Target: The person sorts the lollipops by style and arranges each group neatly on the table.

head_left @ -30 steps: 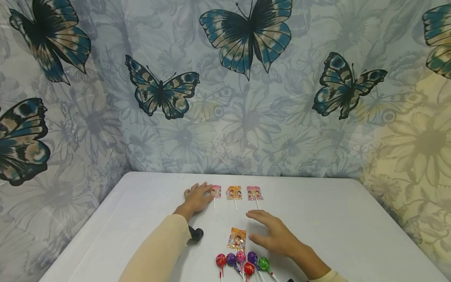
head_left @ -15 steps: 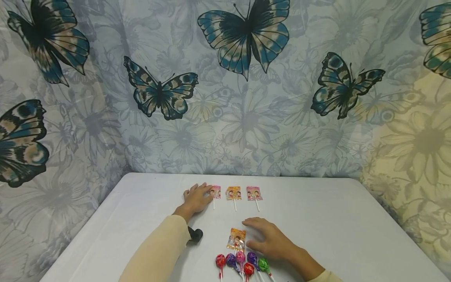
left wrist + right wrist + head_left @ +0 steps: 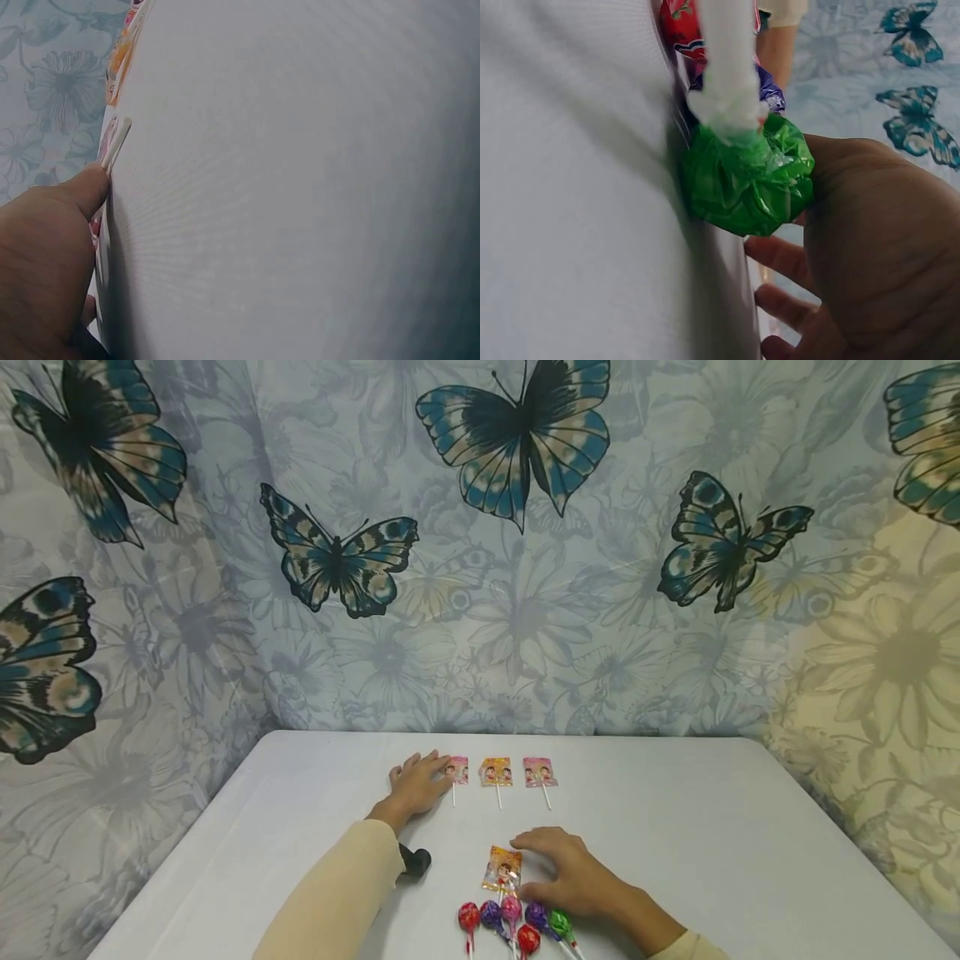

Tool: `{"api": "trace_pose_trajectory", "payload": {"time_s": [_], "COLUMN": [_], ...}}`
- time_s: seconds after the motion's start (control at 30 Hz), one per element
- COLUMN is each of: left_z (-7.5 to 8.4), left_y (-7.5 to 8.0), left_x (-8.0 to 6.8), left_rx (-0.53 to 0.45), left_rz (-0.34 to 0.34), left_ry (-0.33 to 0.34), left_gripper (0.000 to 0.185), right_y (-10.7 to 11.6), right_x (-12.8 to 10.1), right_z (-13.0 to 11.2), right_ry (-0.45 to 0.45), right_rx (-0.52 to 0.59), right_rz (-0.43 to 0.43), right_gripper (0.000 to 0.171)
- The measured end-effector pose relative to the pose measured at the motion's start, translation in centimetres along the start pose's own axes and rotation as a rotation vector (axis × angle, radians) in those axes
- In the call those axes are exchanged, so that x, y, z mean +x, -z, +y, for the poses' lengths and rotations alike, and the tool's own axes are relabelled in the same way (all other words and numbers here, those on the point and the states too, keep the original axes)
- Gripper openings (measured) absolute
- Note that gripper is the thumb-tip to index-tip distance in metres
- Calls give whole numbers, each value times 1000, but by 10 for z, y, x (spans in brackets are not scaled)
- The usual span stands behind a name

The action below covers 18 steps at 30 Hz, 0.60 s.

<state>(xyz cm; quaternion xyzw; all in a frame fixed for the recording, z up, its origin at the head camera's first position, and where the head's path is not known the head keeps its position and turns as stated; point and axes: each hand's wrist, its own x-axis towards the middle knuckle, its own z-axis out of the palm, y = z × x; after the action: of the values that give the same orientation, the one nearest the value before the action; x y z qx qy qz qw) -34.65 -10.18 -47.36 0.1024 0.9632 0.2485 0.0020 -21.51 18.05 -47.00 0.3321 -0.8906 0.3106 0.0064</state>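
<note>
Head view, left hand: the left hand [image 3: 415,783] lies flat on the counter [image 3: 712,827], fingers spread, tips touching the pink flat lollipop [image 3: 455,770] at the left end of the far row.
Head view, far row: an orange flat lollipop [image 3: 496,772] and another pink one [image 3: 540,772] lie beside it, apart, sticks pointing toward the person.
Head view, right hand: the right hand [image 3: 564,870] rests with relaxed fingers touching the right edge of the loose flat lollipop [image 3: 502,867], not pinching it.
Head view, near row: round lollipops, the green lollipop [image 3: 559,922] just by the wrist.
Left wrist view: the fingertip [image 3: 88,191] presses a wrapper edge; nothing is gripped.
Right wrist view: the green lollipop [image 3: 748,182] sits against the palm [image 3: 877,247]; fingers loosely bent, holding nothing.
Step, judged: taking up the loose flat lollipop.
Next move, judged: thumb and finger must close on the thin wrapper without knocking the round ones.
</note>
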Motion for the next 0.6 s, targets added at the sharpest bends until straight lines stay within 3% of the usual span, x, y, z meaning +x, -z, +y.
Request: {"api": "trace_pose_trajectory", "payload": {"time_s": [0.3, 0.6], "left_z": [0, 2], "left_y": [-1, 0], "left_x": [-1, -1], "left_rx": [-2, -1], "left_rz": [12, 15], "left_ry": [-3, -5], "left_gripper": [48, 48], "right_y": [-2, -3], "right_x": [2, 7], "right_z": [-1, -9], "right_ry": [-5, 33], "right_rx": [-67, -120], "right_rz": [-60, -59], "right_gripper": [62, 62]}}
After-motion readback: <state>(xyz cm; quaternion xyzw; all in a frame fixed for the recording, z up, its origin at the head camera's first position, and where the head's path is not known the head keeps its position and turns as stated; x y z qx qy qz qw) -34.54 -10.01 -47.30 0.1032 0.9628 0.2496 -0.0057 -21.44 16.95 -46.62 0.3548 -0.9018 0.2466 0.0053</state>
